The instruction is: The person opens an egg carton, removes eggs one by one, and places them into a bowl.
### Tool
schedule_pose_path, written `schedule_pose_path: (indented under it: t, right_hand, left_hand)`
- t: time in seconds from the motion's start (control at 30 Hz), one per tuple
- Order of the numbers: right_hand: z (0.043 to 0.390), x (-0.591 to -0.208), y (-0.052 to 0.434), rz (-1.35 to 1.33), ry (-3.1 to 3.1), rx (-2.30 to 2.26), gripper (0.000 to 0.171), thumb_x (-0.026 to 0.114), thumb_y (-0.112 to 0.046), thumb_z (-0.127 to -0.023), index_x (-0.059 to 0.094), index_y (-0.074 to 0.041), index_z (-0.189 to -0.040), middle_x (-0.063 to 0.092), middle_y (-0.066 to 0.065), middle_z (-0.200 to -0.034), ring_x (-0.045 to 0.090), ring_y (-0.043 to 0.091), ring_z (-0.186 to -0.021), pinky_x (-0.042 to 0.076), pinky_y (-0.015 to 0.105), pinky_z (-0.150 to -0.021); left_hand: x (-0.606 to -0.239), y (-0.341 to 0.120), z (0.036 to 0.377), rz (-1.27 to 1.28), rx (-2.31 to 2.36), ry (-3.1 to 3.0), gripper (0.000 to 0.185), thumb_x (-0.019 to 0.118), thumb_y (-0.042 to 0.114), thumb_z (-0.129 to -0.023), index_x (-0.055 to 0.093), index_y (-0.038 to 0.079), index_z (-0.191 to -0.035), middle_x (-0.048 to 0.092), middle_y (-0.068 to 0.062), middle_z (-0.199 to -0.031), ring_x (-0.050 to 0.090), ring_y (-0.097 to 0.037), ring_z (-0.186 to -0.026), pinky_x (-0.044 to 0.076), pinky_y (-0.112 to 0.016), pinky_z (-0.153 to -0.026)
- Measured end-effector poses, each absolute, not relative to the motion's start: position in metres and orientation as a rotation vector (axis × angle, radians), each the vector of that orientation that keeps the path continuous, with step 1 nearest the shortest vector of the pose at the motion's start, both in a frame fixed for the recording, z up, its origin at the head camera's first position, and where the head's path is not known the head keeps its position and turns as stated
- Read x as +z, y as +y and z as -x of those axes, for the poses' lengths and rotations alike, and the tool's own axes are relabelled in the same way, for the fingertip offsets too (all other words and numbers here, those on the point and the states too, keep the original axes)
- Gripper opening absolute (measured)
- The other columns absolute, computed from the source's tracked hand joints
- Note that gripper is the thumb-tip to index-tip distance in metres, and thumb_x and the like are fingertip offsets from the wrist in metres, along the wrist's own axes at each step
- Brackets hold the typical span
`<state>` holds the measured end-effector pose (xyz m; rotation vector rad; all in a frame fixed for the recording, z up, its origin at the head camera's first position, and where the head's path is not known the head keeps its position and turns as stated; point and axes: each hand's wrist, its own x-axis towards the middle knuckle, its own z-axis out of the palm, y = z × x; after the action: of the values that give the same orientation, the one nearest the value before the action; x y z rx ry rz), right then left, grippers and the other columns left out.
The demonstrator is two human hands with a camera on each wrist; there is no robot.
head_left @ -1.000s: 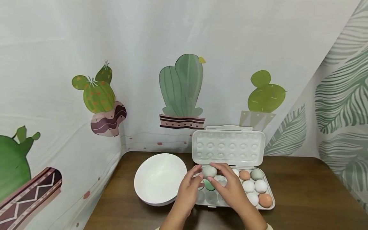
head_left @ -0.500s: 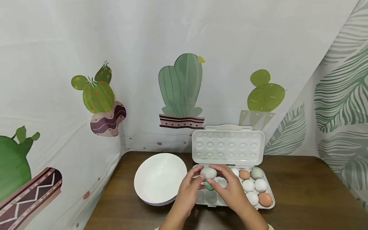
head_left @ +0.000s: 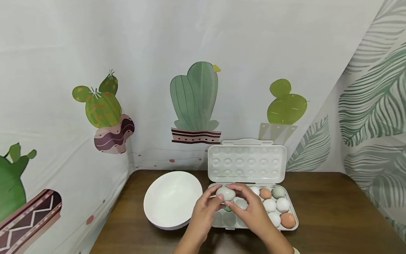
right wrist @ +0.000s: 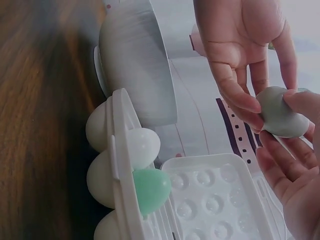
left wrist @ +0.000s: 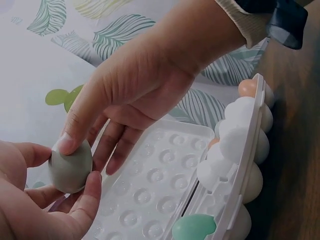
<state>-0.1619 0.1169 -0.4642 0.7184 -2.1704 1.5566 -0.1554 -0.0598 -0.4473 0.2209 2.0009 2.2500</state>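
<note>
Keep both left hand (head_left: pixel 203 213) and right hand (head_left: pixel 250 211) fingertips pinching the grey-green egg (head_left: pixel 225 193) gently above the egg tray (head_left: pixel 293 217).

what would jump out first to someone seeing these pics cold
Most likely the pale green egg held up between the left hand and the right hand, just above the open egg tray near the table's front edge. The tray's right half holds white, brown and greyish eggs, and an empty white bowl sits to its left. Behind them hangs a curtain printed with big cactus drawings.
</note>
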Motion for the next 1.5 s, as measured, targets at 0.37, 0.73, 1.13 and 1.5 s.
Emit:
schedule_pose_path:
  t: [0.37, 0.73, 1.13, 1.5]
  right_hand:
    - [0.163, -0.462, 0.117, -0.703, -2.183, 1.525, 0.051, 0.079, -0.009, -0.086, 0.061, -0.021, -0.132, 0.065, -0.001, -0.128, 0.067, 0.010, -0.107, 0.054, 0.025, -0.093]
    - [0.162, -0.462, 0.116, -0.712, -2.209, 1.522, 0.051, 0.078, -0.011, -0.087, 0.060, -0.021, -0.134, 0.064, -0.002, -0.130, 0.067, 0.010, -0.105, 0.055, 0.027, -0.093]
    - [0.168, -0.467, 0.118, -0.755, -2.256, 1.448, 0.054, 0.076, -0.014, -0.090, 0.055, -0.018, -0.140, 0.059, -0.001, -0.135, 0.063, 0.017, -0.115, 0.056, 0.034, -0.092]
    - [0.171, -0.482, 0.116, -0.745, -2.415, 1.350, 0.051, 0.076, -0.020, -0.091, 0.056, -0.020, -0.139, 0.057, -0.004, -0.139, 0.059, 0.017, -0.123, 0.055, 0.036, -0.095]
  left_hand:
    - [-0.444, -0.060, 0.156, -0.259, 2.262, 1.994, 0.046, 0.063, 0.020, -0.099, 0.055, 0.005, -0.141, 0.058, -0.018, -0.137, 0.066, -0.015, -0.108, 0.057, -0.025, -0.090]
    - [-0.444, -0.061, 0.155, -0.209, 2.268, 2.004, 0.045, 0.066, 0.019, -0.097, 0.057, 0.005, -0.139, 0.061, -0.018, -0.131, 0.066, -0.012, -0.102, 0.056, -0.025, -0.088]
    - [-0.439, -0.071, 0.163, -0.159, 2.270, 2.119, 0.043, 0.069, 0.017, -0.095, 0.059, 0.006, -0.135, 0.061, -0.016, -0.121, 0.065, -0.011, -0.094, 0.055, -0.024, -0.085]
    - [-0.444, -0.086, 0.168, -0.040, 2.261, 2.245, 0.043, 0.076, 0.018, -0.089, 0.063, 0.012, -0.129, 0.058, -0.014, -0.127, 0.061, -0.018, -0.103, 0.055, -0.024, -0.079]
